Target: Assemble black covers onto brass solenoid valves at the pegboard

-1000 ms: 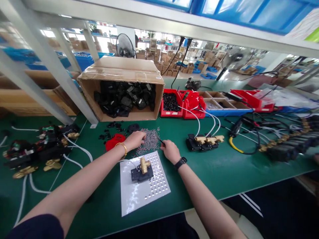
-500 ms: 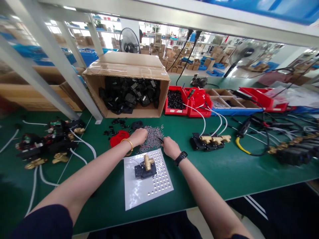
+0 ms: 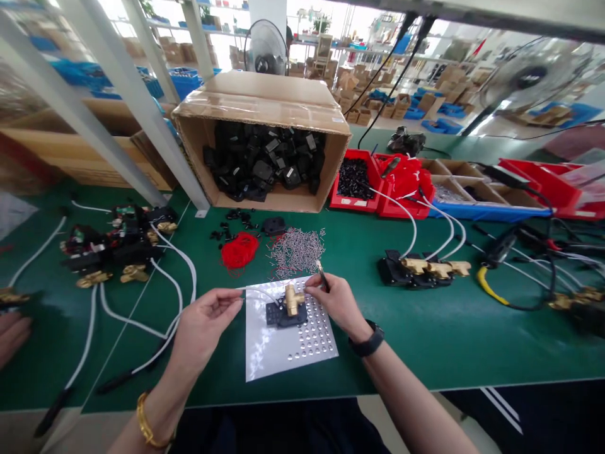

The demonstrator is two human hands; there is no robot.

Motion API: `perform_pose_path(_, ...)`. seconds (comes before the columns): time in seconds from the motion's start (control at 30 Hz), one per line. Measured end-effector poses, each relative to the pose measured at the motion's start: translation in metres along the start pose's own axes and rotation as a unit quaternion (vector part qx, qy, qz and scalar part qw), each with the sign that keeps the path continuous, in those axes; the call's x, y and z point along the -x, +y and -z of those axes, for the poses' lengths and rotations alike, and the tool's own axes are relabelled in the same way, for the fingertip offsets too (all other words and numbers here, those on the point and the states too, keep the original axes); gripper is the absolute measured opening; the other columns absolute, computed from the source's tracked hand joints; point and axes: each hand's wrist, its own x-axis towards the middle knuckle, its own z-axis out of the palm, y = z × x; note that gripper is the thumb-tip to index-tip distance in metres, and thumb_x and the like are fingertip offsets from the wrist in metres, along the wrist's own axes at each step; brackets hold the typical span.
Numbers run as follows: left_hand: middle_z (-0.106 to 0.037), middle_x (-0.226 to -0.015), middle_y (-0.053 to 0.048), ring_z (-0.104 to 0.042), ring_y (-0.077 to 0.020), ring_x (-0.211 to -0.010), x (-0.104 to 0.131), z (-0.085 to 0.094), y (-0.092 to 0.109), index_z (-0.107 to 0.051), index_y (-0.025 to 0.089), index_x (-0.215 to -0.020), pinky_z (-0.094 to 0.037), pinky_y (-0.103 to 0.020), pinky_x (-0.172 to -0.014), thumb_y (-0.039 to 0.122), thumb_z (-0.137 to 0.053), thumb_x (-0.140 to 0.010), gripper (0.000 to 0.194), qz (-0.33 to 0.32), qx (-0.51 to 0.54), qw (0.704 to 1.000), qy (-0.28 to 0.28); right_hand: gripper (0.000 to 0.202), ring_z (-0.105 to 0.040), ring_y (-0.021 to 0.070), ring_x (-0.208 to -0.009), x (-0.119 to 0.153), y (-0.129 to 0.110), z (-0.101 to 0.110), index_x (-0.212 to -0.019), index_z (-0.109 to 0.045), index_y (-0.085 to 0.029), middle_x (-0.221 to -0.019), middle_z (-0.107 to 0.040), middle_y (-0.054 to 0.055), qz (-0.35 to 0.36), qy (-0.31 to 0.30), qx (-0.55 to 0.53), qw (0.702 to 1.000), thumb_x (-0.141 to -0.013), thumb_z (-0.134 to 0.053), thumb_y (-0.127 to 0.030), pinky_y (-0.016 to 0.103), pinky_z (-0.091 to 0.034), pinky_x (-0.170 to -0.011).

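Left hand (image 3: 203,321): finger and thumb pinched together by the white wire (image 3: 261,291); I can't tell on what.
Right hand (image 3: 341,304): closed on a thin dark stick (image 3: 322,277), beside the brass pipe (image 3: 292,302).
Black part (image 3: 287,319): on the shiny white sheet (image 3: 269,356).
Brown box (image 3: 269,94): full of chunky black lumps (image 3: 265,169).
Red bin (image 3: 353,203): little black bits (image 3: 353,176).

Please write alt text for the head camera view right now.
A person's left hand and right hand flank a brass fitting on a black part, on a pale sheet; the right holds a slim tool. Beyond lie small metal pieces and a cardboard box of black housings.
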Motion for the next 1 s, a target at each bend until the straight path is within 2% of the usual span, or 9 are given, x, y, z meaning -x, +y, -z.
perform_pose_path(0.1, -0.065, -0.070, -0.003, -0.058, -0.0136, -0.065, 0.007, -0.004, -0.034, -0.065, 0.016, -0.082, -0.048, -0.024, -0.064, 0.029, -0.073, -0.063, 0.024, 0.066, 0.071, 0.995, 0.012, 0.007, -0.057, 0.0135, -0.060, -0.002, 0.003, -0.006, -0.074, -0.065, -0.015, -0.069, -0.065, 0.001, -0.004, -0.023, -0.006, 1.000, -0.073, -0.059, -0.019, 0.022, -0.043, -0.057)
perform_pose_path(0.17, -0.063, -0.067, -0.002, -0.055, -0.0113, -0.062, 0.003, -0.013, -0.043, -0.063, 0.015, -0.076, -0.045, -0.022, -0.062, 0.031, -0.072, -0.065, 0.021, 0.071, 0.122, 0.990, 0.008, 0.007, -0.059, 0.0143, -0.061, -0.003, 0.003, -0.008, -0.073, -0.065, -0.015, -0.068, -0.066, 0.001, -0.003, -0.034, 0.002, 0.999, -0.072, -0.058, -0.016, 0.023, -0.044, -0.057)
perform_pose_path(0.3, -0.059, -0.066, -0.001, -0.052, -0.0095, -0.057, -0.012, -0.033, -0.035, -0.055, 0.015, -0.070, -0.042, -0.021, -0.055, 0.037, -0.065, -0.069, 0.024, 0.068, 0.186, 0.980, -0.026, 0.012, -0.062, 0.0170, -0.070, 0.004, 0.001, -0.011, -0.075, -0.065, -0.017, -0.075, -0.068, 0.003, 0.022, -0.017, 0.047, 0.999, -0.076, -0.054, -0.013, 0.025, -0.045, -0.065)
perform_pose_path(0.47, -0.050, -0.049, 0.006, -0.042, -0.0071, -0.039, -0.024, -0.048, -0.029, -0.052, 0.016, -0.072, -0.030, -0.018, -0.040, 0.031, -0.059, -0.071, 0.017, 0.080, 0.126, 0.985, -0.084, 0.026, -0.063, 0.0179, -0.083, 0.015, 0.011, -0.013, -0.086, -0.067, -0.019, -0.089, -0.070, 0.004, 0.083, -0.019, 0.090, 0.992, -0.078, -0.047, -0.005, 0.026, -0.046, -0.076)
perform_pose_path(0.63, -0.056, -0.056, 0.003, -0.051, -0.0103, -0.050, -0.036, -0.050, -0.031, -0.057, 0.016, -0.071, -0.038, -0.021, -0.049, 0.029, -0.060, -0.069, 0.013, 0.053, 0.047, 0.992, -0.109, 0.042, -0.063, 0.0163, -0.093, 0.022, 0.022, -0.011, -0.097, -0.067, -0.019, -0.100, -0.069, 0.003, 0.137, -0.035, 0.117, 0.983, -0.073, -0.042, 0.004, 0.025, -0.046, -0.084)
perform_pose_path(0.73, -0.062, -0.066, 0.000, -0.057, -0.0137, -0.064, -0.042, -0.051, -0.035, -0.061, 0.016, -0.066, -0.042, -0.023, -0.060, 0.026, -0.062, -0.066, 0.009, 0.021, -0.002, 0.991, -0.129, 0.032, -0.065, 0.0176, -0.090, 0.020, 0.021, -0.004, -0.096, -0.068, -0.020, -0.099, -0.070, 0.003, 0.116, -0.031, 0.125, 0.985, -0.078, -0.046, -0.004, 0.026, -0.047, -0.081)
perform_pose_path(0.8, -0.062, -0.066, 0.000, -0.057, -0.0154, -0.066, -0.045, -0.053, -0.038, -0.062, 0.017, -0.063, -0.042, -0.024, -0.062, 0.024, -0.061, -0.066, 0.008, 0.005, -0.030, 0.987, -0.156, 0.024, -0.065, 0.0183, -0.089, 0.011, 0.019, 0.004, -0.098, -0.067, -0.019, -0.098, -0.070, 0.004, 0.062, 0.030, 0.168, 0.983, -0.085, -0.047, -0.015, 0.026, -0.047, -0.080)
perform_pose_path(0.9, -0.063, -0.067, -0.001, -0.057, -0.0166, -0.068, -0.046, -0.054, -0.043, -0.063, 0.018, -0.063, -0.042, -0.025, -0.064, 0.020, -0.060, -0.067, 0.006, -0.029, -0.060, 0.980, -0.189, 0.023, -0.063, 0.0192, -0.088, -0.011, 0.019, 0.017, -0.103, -0.063, -0.017, -0.099, -0.068, 0.007, -0.025, 0.106, 0.255, 0.961, -0.089, -0.046, -0.023, 0.027, -0.045, -0.078)
perform_pose_path(1.0, -0.063, -0.070, -0.002, -0.057, -0.0174, -0.072, -0.045, -0.051, -0.044, -0.065, 0.019, -0.066, -0.042, -0.026, -0.068, 0.019, -0.058, -0.070, 0.007, -0.067, -0.075, 0.973, -0.205, 0.010, -0.061, 0.0191, -0.085, -0.035, 0.020, 0.022, -0.089, -0.063, -0.019, -0.092, -0.065, 0.005, -0.042, 0.070, 0.292, 0.953, -0.084, -0.055, -0.019, 0.025, -0.042, -0.074)
